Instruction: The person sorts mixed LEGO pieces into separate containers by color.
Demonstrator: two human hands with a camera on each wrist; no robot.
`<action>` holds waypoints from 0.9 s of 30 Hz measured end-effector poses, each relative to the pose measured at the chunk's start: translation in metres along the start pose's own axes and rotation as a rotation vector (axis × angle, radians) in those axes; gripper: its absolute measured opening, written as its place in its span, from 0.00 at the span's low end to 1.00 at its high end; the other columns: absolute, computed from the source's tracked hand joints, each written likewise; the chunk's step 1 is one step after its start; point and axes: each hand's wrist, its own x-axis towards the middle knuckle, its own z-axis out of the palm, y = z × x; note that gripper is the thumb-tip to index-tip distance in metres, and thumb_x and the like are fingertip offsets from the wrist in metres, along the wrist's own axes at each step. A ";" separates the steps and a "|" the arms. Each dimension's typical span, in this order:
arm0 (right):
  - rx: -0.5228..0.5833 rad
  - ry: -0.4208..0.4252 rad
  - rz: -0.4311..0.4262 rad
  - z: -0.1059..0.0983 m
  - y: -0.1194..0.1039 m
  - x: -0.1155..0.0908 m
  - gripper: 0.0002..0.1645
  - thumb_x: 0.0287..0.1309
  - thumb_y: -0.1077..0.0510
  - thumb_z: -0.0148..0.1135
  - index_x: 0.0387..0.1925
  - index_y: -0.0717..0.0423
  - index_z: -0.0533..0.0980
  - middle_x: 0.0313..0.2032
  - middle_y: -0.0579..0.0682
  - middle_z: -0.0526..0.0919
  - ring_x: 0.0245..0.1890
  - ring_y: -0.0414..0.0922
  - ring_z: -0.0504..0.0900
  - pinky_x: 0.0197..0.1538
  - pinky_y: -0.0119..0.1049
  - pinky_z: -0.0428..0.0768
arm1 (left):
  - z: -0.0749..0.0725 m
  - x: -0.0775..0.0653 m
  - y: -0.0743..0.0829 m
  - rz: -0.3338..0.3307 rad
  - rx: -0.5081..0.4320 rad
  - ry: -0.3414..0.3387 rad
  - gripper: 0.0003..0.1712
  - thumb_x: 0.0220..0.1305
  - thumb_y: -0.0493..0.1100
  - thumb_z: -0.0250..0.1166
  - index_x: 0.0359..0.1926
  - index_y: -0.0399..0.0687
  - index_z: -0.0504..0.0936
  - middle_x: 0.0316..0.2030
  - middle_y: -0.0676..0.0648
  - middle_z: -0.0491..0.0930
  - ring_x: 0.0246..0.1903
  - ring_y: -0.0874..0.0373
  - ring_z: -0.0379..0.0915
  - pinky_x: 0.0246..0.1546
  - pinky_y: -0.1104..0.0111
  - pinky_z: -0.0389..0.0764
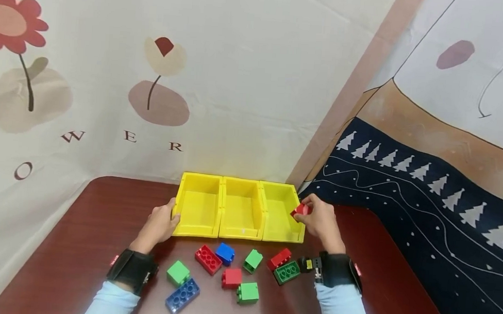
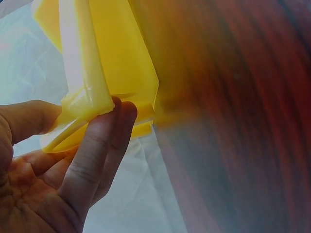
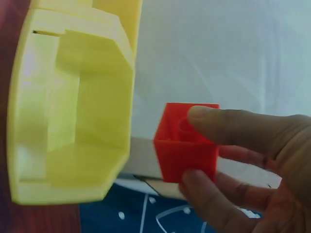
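Observation:
In the head view, three joined yellow bins stand in a row near the back of the table. My left hand grips the outer edge of the left bin; in the left wrist view the thumb and fingers pinch the yellow rim from both sides. My right hand holds a red toy building block at the right bin's outer side. Seen in the right wrist view, that red block has its hollow side showing, pinched between thumb and fingertips, beside the right bin.
Several loose blocks lie before the bins: a long red block, a blue block, a long blue block, a green block and a dark green block among them. A printed cloth hangs behind the dark red table.

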 end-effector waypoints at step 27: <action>-0.033 -0.176 -0.081 0.093 0.001 0.092 0.17 0.50 0.66 0.72 0.41 0.63 0.76 0.37 0.58 0.81 0.36 0.51 0.77 0.43 0.42 0.80 | 0.007 -0.006 0.000 -0.001 -0.022 0.054 0.36 0.69 0.37 0.58 0.70 0.23 0.56 0.61 0.25 0.70 0.44 0.43 0.75 0.42 0.56 0.78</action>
